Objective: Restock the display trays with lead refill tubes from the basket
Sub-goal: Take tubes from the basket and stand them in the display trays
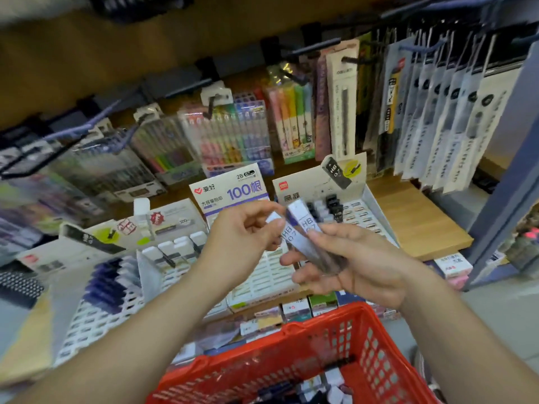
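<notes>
My right hand [354, 262] holds two clear lead refill tubes [310, 239] marked HB 0.7, fanned across its fingers above the display trays. My left hand [248, 231] pinches the pale top end of the left tube [275, 217]. Behind the hands stands a white display tray [366, 211] with a few dark tubes [332, 207] at its back and many bare slots. Another slotted tray [259, 275] lies under my hands. The red basket [367, 330] sits low in front, with more tubes [332, 383] at its bottom.
Left trays hold white-capped tubes [178, 247] and blue tubes [108, 284]. Packs of pens and highlighters [233, 135] hang on hooks above the shelf. A wooden shelf edge [423, 228] runs to the right. Small eraser boxes [294, 310] line the shelf front.
</notes>
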`<control>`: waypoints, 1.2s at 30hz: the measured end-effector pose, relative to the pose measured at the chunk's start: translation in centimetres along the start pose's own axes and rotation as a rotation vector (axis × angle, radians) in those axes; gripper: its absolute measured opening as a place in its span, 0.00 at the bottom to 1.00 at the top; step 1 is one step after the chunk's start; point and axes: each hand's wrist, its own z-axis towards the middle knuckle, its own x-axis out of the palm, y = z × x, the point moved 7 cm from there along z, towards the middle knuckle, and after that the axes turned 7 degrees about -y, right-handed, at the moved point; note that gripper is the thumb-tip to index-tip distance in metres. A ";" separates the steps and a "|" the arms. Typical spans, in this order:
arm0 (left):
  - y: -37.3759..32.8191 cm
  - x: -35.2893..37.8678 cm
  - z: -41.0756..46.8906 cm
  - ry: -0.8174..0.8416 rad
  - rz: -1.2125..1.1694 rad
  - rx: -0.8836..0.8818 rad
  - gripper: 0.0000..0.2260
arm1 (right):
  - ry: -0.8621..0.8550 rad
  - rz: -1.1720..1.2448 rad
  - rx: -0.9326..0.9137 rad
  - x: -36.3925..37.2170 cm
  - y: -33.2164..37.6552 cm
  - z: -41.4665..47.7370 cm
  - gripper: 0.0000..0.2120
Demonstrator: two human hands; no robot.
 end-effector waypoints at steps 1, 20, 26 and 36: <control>0.1 -1.0 -0.6 -0.005 -0.019 -0.013 0.08 | 0.043 -0.043 -0.001 1.1 0.0 -0.1 0.14; 9.7 -19.1 -9.5 0.005 0.042 -0.372 0.05 | -0.117 -0.602 0.012 18.0 -8.3 3.4 0.17; 11.3 -26.9 -5.5 -0.139 0.885 -0.060 0.02 | -0.233 -0.503 0.050 16.7 -9.6 4.0 0.10; 16.7 -23.2 -3.5 0.121 1.355 0.035 0.12 | -0.191 -0.506 0.046 16.1 -10.5 2.7 0.08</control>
